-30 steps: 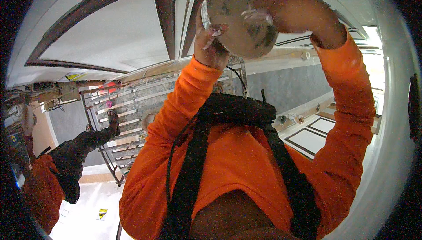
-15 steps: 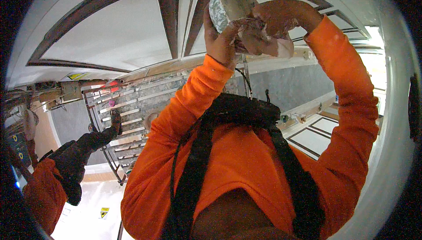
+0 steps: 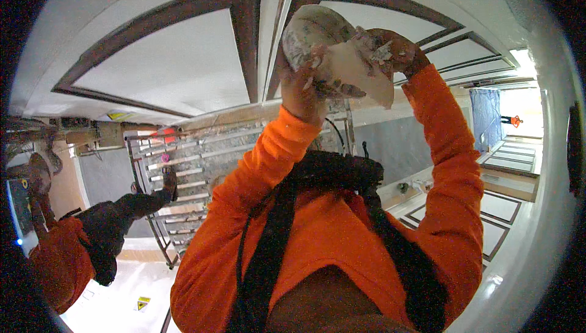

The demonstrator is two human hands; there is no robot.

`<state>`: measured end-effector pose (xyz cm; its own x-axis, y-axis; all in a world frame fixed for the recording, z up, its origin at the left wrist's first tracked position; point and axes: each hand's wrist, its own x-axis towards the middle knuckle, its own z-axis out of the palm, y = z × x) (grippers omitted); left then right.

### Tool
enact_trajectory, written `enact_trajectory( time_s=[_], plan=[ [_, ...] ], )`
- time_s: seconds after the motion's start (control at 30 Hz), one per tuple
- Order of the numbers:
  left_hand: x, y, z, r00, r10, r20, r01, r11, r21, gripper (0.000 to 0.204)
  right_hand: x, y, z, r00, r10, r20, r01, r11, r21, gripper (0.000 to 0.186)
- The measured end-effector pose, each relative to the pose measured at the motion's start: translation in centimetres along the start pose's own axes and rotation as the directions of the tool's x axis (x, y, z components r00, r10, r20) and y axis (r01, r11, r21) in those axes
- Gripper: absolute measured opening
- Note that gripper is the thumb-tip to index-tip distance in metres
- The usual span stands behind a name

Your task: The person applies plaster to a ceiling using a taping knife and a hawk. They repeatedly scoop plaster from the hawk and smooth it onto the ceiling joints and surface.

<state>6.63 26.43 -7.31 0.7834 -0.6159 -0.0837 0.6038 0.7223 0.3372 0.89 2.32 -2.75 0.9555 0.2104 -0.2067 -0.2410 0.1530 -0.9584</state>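
Raised in front of the panelled surface, my left hand (image 3: 299, 86) is wrapped around the lower left of a round, pale, mottled object (image 3: 314, 28), whose kind I cannot make out. A crumpled, torn pale sheet (image 3: 366, 76) hangs over its lower right part, with ragged flakes near both hands. My right hand (image 3: 400, 52) has its fingers closed on this pale sheet at the upper right, partly hidden by it. Both forearms are in orange sleeves.
A slatted metal platform (image 3: 183, 172) lies below. At left a co-worker (image 3: 61, 253) in orange and dark trousers has a foot on it. White panels with dark borders (image 3: 159, 64) line the upper view. A distant person (image 3: 513, 121) stands in a bright passage at right.
The round object has tilted from showing its flat grey face, and the crumpled sheet has come into sight. My right hand has moved lower and inward.
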Motion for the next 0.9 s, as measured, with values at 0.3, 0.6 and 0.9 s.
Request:
enact_trajectory(
  time_s=[0.3, 0.6, 0.9],
  plan=[
    [2.5, -2.1, 1.4, 0.891, -0.3, 0.34, 0.35, 0.932, -0.092, 0.055, -7.9, -4.1, 5.9, 0.673, -0.434, -0.6, 0.368, 0.899, -0.238, 0.041],
    [8.7, -13.7, 5.7, 0.706, -0.523, 0.477, 0.578, 0.815, 0.038, 0.051, -12.1, -0.9, 5.8, 0.014, -0.637, -0.77, 0.711, 0.548, -0.44, 0.04],
    [13.5, -15.2, 14.7, 0.674, -0.424, 0.605, 0.532, 0.847, 0.001, 0.056, -4.1, -12.7, 4.0, -0.479, -0.708, -0.518, -0.362, 0.697, -0.619, 0.064]
  ],
)
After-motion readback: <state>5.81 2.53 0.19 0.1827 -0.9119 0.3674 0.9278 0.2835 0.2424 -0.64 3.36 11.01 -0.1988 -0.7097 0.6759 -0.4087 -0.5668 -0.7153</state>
